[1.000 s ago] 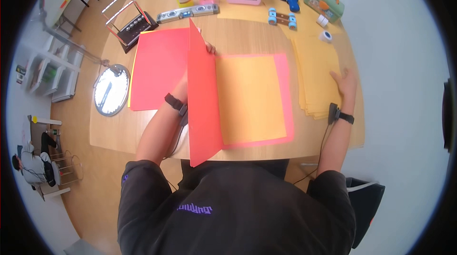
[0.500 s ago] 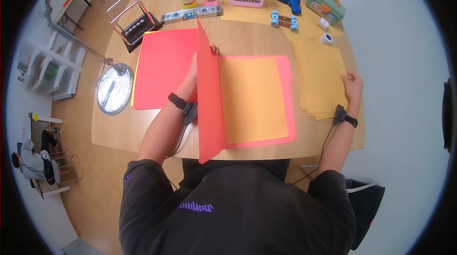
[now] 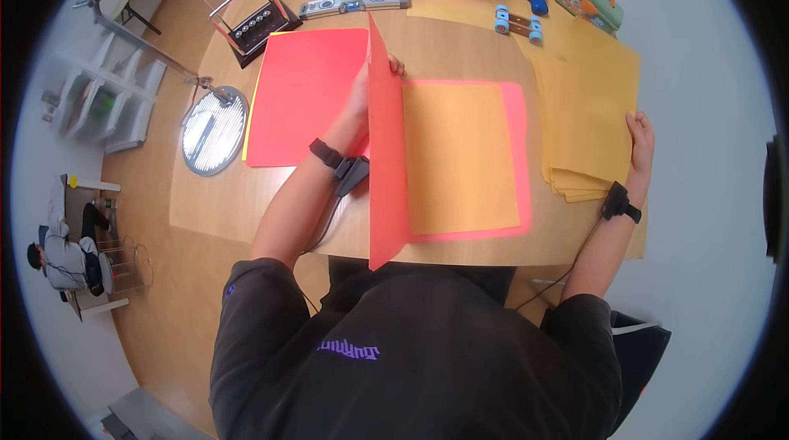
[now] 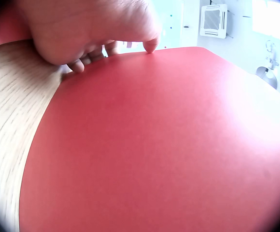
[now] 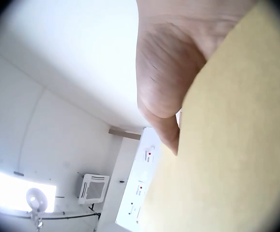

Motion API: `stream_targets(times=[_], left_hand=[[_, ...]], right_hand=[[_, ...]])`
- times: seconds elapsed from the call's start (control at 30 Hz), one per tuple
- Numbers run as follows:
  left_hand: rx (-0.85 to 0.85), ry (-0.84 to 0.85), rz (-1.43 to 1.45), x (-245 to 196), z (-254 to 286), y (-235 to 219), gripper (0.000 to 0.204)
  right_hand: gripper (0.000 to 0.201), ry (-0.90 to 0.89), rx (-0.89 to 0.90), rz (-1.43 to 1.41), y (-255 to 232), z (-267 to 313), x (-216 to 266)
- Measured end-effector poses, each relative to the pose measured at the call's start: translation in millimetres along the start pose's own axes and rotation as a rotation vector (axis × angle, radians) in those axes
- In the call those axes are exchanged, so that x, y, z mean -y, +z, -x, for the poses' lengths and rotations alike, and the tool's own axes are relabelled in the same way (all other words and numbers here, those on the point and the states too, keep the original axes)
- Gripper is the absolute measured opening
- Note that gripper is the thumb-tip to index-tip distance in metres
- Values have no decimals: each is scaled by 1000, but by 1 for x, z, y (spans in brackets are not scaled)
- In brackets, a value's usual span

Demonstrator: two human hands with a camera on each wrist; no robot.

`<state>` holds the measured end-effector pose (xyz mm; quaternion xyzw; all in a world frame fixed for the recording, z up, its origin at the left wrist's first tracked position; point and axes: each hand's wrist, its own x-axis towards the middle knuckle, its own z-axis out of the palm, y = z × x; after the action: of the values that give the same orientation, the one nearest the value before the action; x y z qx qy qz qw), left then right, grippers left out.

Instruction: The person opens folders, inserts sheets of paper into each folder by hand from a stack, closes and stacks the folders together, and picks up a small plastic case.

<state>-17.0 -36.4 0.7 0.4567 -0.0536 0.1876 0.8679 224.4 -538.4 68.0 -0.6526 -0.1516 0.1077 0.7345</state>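
At wooden table (image 3: 464, 54) | left grip (image 4: 94, 24) clamped on red folder (image 3: 388, 161) | right grip (image 3: 642, 142) pinching tan paper (image 3: 604, 107) | pale wall (image 3: 711, 161)

On the wooden table (image 3: 460, 50) lie an open red folder (image 3: 388, 161), tan sheets (image 3: 583, 119) and a spirit level (image 3: 355, 4).

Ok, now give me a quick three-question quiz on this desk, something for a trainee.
1. Which hand holds the raised red cover?
2. True or false, in the head view: the spirit level lies right of the Newton's cradle.
3. What does the right hand pinch by its edge? a) blue tool b) tan sheet c) yellow bottle

Key: 1. The left hand. 2. True. 3. b.
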Motion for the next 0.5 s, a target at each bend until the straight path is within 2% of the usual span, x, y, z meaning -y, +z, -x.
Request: stream_targets(times=[0.1,0.23,0.3,0.33,0.4,0.43,0.5], left_hand=[[-53,-52,50,4,0,-2,28],[-19,-6,-12,8,-5,-8,30],[-5,18,-6,8,-4,-10,30],[-22,-3,-33,6,-3,-8,30],[-38,-21,-60,3,-3,-4,30],[-38,-25,-97,0,-2,-2,30],[-48,-22,-137,-4,0,1,31]], right_hand=[[10,79,3,-9,32,6,1],[10,26,-3,48,80,-1,-32],[13,-178,216,227,101,-6,-56],[13,-176,213,226,115,1,-55],[20,-47,301,265,152,20,-44],[20,-48,303,266,165,29,-39],[28,44,392,642,185,46,-33]])
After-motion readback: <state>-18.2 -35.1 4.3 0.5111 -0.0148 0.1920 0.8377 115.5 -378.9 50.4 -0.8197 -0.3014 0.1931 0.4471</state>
